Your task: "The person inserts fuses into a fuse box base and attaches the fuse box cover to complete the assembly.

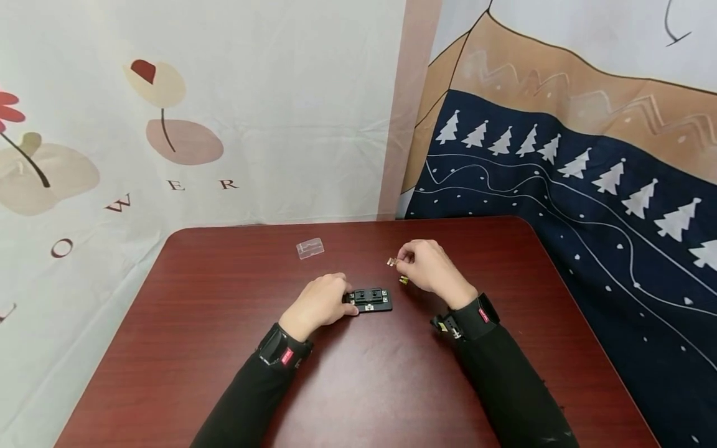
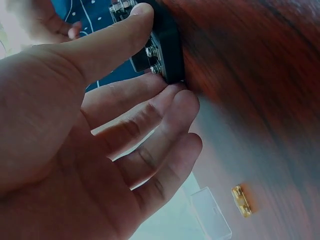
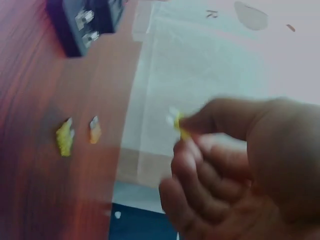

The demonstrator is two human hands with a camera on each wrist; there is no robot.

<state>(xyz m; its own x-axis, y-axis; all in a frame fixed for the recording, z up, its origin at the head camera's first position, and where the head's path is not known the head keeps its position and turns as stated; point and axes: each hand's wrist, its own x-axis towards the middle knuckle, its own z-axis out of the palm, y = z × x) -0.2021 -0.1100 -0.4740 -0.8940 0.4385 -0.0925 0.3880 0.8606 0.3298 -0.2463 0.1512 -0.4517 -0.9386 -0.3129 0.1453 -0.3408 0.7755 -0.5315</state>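
My left hand [image 1: 320, 300] grips the left end of a black fuse block [image 1: 371, 299], which lies flat on the table. In the left wrist view the thumb presses on top of the block [image 2: 170, 42], with fingertips against its edge and metal screws showing. My right hand [image 1: 428, 266] is raised right of the block. In the right wrist view its thumb and finger pinch a small yellow blade fuse [image 3: 180, 125], blurred, with pale prongs outward. On the tabletop nearby lie a yellow fuse [image 3: 64, 137] and a smaller orange fuse [image 3: 95, 130].
A clear plastic cover [image 1: 310, 248] lies near the back edge of the reddish-brown table [image 1: 235, 348]. Patterned cloths [image 1: 313, 112] hang behind the table and along its right side. Black bands with small devices [image 1: 284, 345] sit on both wrists.
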